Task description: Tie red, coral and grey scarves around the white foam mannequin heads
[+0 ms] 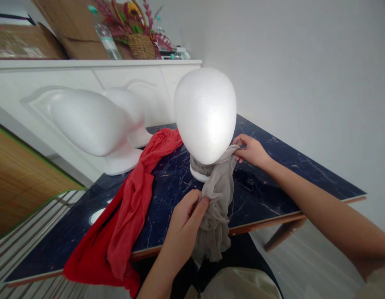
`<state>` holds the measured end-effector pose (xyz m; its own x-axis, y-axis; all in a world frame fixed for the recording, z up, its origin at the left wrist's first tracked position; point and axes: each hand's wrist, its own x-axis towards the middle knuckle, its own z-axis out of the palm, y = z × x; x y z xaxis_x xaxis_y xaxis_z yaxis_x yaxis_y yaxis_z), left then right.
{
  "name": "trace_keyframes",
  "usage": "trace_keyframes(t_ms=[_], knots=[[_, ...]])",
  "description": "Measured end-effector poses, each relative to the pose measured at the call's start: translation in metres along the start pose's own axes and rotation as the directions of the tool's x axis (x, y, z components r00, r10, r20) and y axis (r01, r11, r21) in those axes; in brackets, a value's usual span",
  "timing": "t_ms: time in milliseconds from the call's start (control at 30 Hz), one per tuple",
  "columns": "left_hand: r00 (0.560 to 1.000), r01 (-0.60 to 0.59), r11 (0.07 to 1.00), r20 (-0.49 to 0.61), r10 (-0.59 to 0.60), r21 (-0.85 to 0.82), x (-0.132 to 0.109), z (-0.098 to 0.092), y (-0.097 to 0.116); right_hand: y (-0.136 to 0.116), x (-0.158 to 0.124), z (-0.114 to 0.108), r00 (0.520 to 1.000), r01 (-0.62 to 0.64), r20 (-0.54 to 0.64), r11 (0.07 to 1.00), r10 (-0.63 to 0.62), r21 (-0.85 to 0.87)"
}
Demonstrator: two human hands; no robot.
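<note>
A white foam head (205, 114) stands upright on the dark blue marbled table. Around its neck is wrapped a grey scarf (219, 182), whose loose end hangs down over the table's front edge. My left hand (186, 220) pinches the left side of the hanging part. At the right of the neck, my right hand (250, 151) has its fingers closed on the scarf's upper edge. A red scarf (134, 195) lies to the left of the foam head, draped over the front edge of the table, with a brighter red cloth (89, 249) under it.
Two more white foam heads (89, 122) (126, 104) stand at the table's left. Behind is a white cabinet (86, 63) with cardboard boxes (75, 33), bottles (108, 41) and a flower basket (141, 45). The table (263, 182) narrows to a corner at the right, near a wall.
</note>
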<state>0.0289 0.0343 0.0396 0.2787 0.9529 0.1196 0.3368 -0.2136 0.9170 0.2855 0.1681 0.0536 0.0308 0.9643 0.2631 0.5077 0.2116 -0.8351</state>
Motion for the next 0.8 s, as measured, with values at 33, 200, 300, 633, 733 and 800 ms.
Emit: trace_keyframes(t_ms=[33,200,300,633,733,800], knots=[[0.999,0.029,0.999,0.032,-0.028,-0.041,-0.003,0.000,-0.001,0.001,0.002,0.001,1.000,-0.014,-0.006,0.998,0.014,0.055],[0.993,0.074,0.996,0.096,-0.068,-0.056,-0.018,-0.003,-0.006,0.011,0.014,0.003,0.999,-0.028,-0.039,0.989,0.034,0.148],[0.995,0.060,0.998,0.081,-0.060,-0.005,-0.024,-0.006,-0.009,0.014,0.018,0.006,0.998,-0.033,-0.053,0.982,0.044,0.186],[0.977,-0.148,0.908,-0.084,0.195,0.392,-0.009,-0.006,-0.008,0.003,0.007,0.003,0.979,-0.175,0.169,0.894,0.113,0.413],[0.953,-0.183,0.908,-0.159,0.259,0.378,0.013,-0.012,-0.016,-0.002,0.000,-0.002,0.956,-0.264,0.254,0.817,0.149,0.513],[0.954,-0.189,0.913,-0.152,0.258,0.361,0.030,-0.014,-0.023,-0.007,-0.004,-0.004,0.958,-0.221,0.275,0.823,0.082,0.523]])
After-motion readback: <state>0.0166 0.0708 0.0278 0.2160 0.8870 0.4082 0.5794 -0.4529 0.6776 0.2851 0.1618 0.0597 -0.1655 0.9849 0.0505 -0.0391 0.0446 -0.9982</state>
